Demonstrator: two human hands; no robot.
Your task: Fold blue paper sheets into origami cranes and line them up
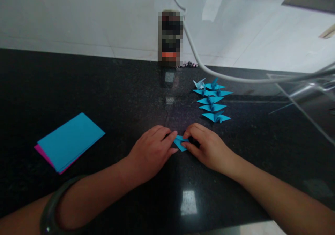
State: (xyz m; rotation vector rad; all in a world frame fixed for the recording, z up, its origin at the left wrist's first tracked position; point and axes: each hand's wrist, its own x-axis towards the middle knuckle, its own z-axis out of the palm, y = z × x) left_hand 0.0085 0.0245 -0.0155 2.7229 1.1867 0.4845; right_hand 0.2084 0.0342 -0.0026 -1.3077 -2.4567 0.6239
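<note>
A small folded piece of blue origami paper (180,145) lies on the black countertop between my hands. My left hand (154,146) presses its left corner with the index finger, the thumb close beside the lower edge. The thumb and index finger of my right hand (206,144) pinch the right side of the paper. Part of the paper is hidden under the fingers. Just beyond my right hand sits a group of several folded paper cranes (216,117), mostly blue, with a paler crane (199,84) at the back left.
On the left lies a stack of blue paper sheets (70,140) with a pink sheet (44,154) under it. A phone-like object (171,37), blurred out, leans on the wall. A white cable (225,75) loops across the back right, near a wire rack (300,92).
</note>
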